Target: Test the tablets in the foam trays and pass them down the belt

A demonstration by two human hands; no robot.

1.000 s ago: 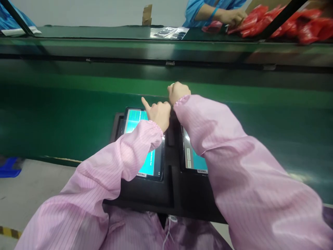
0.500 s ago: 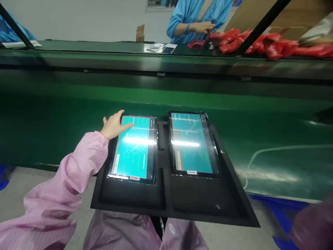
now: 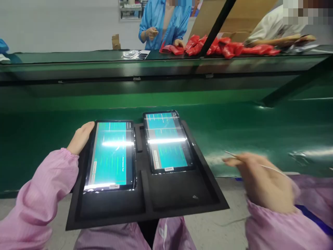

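Two tablets with lit turquoise screens, the left tablet [image 3: 110, 156] and the right tablet [image 3: 168, 142], lie side by side in a black two-compartment tray [image 3: 179, 208]. My left hand [image 3: 81, 138] is closed at the tray's left side, its fingertips by the left tablet's upper left corner. Part of its grip is hidden. My right hand [image 3: 265, 180], blurred, is off to the tray's right. Its fingers pinch a thin white cable [image 3: 273, 169] with a slim, metal-looking tip pointing left towards the tray.
The tray rests on a green bench [image 3: 234, 128] and overhangs its near edge. Behind a raised ledge are red plastic bundles [image 3: 226, 47], a small cardboard piece [image 3: 116, 41] and a person in blue [image 3: 163, 24]. A dark slanted post [image 3: 293, 83] stands at right.
My left hand has drawn back from over the left tablet's screen to the tray's side. My right hand has come into clear view with the white cable. The view has swung right.
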